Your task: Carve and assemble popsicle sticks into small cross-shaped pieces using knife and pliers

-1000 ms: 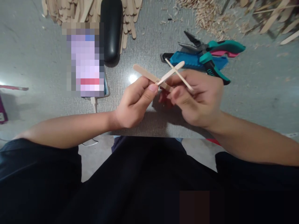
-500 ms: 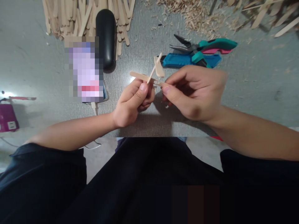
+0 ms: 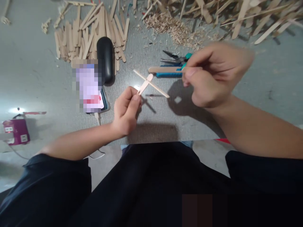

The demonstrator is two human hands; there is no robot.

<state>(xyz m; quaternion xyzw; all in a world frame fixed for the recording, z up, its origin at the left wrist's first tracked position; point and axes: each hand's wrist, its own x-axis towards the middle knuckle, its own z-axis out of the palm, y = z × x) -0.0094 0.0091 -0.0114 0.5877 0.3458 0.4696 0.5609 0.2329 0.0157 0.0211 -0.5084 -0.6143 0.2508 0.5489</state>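
My left hand (image 3: 127,108) pinches the lower end of a crossed stick piece (image 3: 145,84), a short flat wooden stick with a thin strip lying across it. To the right, my right hand (image 3: 213,74) is raised over the table and grips one end of a flat wooden stick (image 3: 163,70). That stick has a notch near my fingers and points left, its rounded tip just above the crossed piece and apart from it. Behind it lie a blue cutter (image 3: 165,75) and pliers (image 3: 171,58) with dark jaws, both partly hidden by my right hand.
A black case (image 3: 105,61) rests against a pile of wooden sticks (image 3: 78,37). A phone (image 3: 104,102) with a cable is left of my left hand. Shavings (image 3: 170,30) and more sticks (image 3: 241,19) lie at the back. A purple power block (image 3: 17,130) sits far left.
My hands have moved apart. The flat stick that lay across my left fingers is now in my right hand, lifted right. The crossed piece has turned in my left hand. The view has shifted.
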